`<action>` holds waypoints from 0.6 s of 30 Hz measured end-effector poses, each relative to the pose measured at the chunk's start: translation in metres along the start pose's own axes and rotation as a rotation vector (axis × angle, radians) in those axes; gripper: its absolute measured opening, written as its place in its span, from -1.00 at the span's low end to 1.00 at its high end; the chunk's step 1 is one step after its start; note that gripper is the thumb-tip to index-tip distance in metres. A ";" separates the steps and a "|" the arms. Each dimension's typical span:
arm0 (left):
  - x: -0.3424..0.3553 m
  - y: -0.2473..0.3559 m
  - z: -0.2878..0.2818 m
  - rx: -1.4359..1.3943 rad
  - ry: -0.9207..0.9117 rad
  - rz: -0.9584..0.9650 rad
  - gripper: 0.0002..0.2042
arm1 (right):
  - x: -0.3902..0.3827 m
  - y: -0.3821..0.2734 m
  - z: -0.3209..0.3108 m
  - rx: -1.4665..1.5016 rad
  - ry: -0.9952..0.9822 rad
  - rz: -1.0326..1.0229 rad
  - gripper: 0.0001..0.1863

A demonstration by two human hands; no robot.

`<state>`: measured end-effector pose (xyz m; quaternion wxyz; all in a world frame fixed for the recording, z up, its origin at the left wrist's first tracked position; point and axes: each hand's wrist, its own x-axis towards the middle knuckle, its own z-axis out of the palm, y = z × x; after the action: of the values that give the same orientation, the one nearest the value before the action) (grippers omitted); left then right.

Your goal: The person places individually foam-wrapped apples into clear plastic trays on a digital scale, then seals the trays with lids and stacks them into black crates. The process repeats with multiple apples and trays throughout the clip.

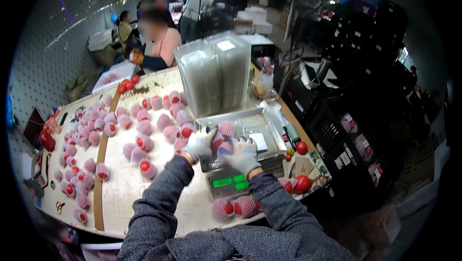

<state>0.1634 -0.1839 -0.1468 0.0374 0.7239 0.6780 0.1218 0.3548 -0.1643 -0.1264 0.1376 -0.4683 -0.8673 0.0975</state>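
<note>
Both hands wear white gloves with bluish fingertips and work over a metal-pan digital scale point(229, 182) with lit green displays. My left hand point(198, 146) curls against the left side of red fruits in pinkish foam nets, in a clear plastic tray point(270, 141) on the pan. From the right, my right hand point(242, 155) has its fingers bent over a netted fruit point(224, 148) in that tray. Another netted fruit point(226, 129) lies just beyond the fingertips. The gloves partly hide the fruits and the tray's near side.
A tall stack of clear plastic trays point(211, 78) stands behind the scale. Many netted fruits point(144, 141) cover the table's left half, crossed by a brown strip point(100, 179). Bare red fruits point(302, 184) lie at right. Black crates point(332, 136) stand beyond; a co-worker point(166, 44) sits across.
</note>
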 end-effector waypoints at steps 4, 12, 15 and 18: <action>-0.004 0.041 0.012 0.249 0.082 -0.136 -0.25 | -0.012 0.003 -0.009 -0.131 0.022 -0.151 -0.41; -0.011 0.017 -0.045 -0.444 0.483 -0.123 -0.42 | -0.036 0.076 -0.027 0.651 0.027 0.298 -0.55; -0.015 0.013 -0.019 -0.263 0.318 0.244 -0.67 | -0.037 0.116 -0.007 0.580 -0.267 0.476 -0.48; -0.013 -0.002 -0.013 -0.604 -0.047 0.222 -0.68 | -0.038 0.079 -0.024 0.004 0.013 0.422 -0.34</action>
<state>0.1577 -0.1979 -0.1368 0.2529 0.7522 0.5271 0.3040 0.4451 -0.1520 -0.1329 0.1207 -0.6400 -0.7488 0.1227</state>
